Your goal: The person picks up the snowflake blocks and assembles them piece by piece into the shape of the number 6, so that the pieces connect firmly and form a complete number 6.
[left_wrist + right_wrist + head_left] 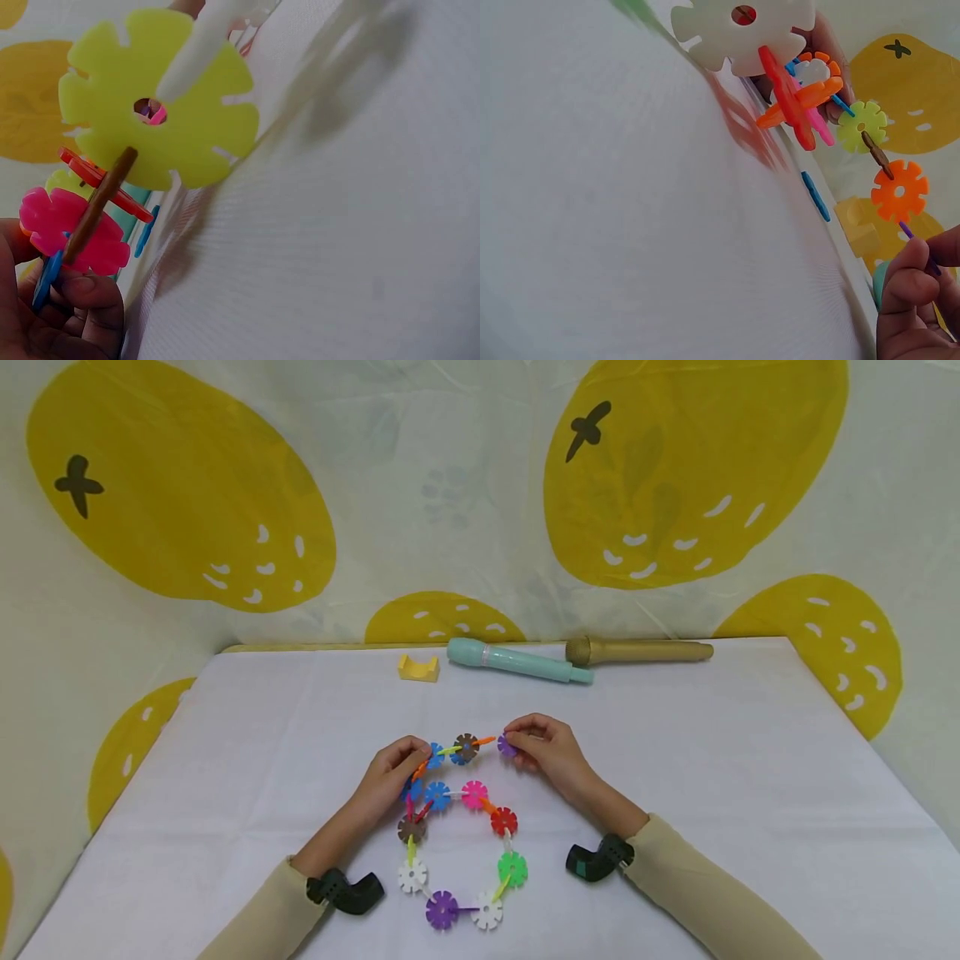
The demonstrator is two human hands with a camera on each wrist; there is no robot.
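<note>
Notched plastic snowflake discs are joined edge to edge into a many-coloured loop (pixel 512 869), with a second chain rising from its far left side. My left hand (pixel 392 770) pinches a blue disc (pixel 48 281) of that chain between thumb and fingers. My right hand (pixel 551 752) pinches a purple disc (pixel 921 247) at the chain's right end. Between the hands run a yellow-green disc (pixel 862 127), a brown disc (pixel 466 746) and an orange disc (pixel 900 191), which the purple one meets. A separate blue disc (pixel 815 196) lies on the table behind the chain.
Along the far edge of the white-covered table (pixel 712 777) lie a yellow cradle-shaped block (pixel 418 668), a mint microphone-shaped stick (pixel 517 661) and a gold one (pixel 641 651). Behind hangs a cloth (pixel 442 460) with yellow fruit prints. Each wrist wears a black camera (pixel 600 858).
</note>
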